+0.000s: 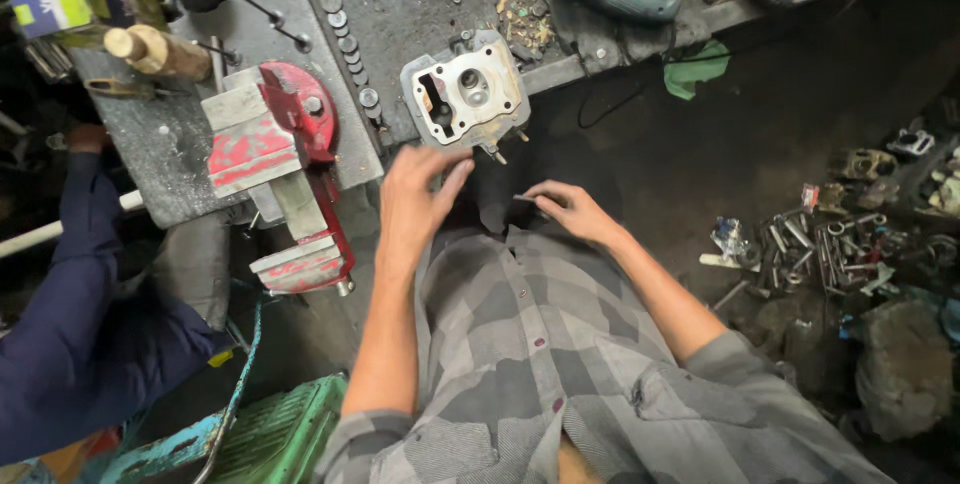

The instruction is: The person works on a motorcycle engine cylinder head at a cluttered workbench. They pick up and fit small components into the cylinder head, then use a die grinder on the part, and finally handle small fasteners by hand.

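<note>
At the workbench [420, 14] edge, your spread left hand [418, 199] touches the cylinder head [466, 94]; your right hand [570, 210] pinches a thin pin [524, 199].

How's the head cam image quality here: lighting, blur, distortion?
Head view: light falls mostly on the bench, so the metal engine part and red vise read clearly; the floor at right is dim, with the scattered tools murky. Slight motion blur on the left hand and right hand. Wide-angle lens bends the bench edges. No strong glare.
</note>
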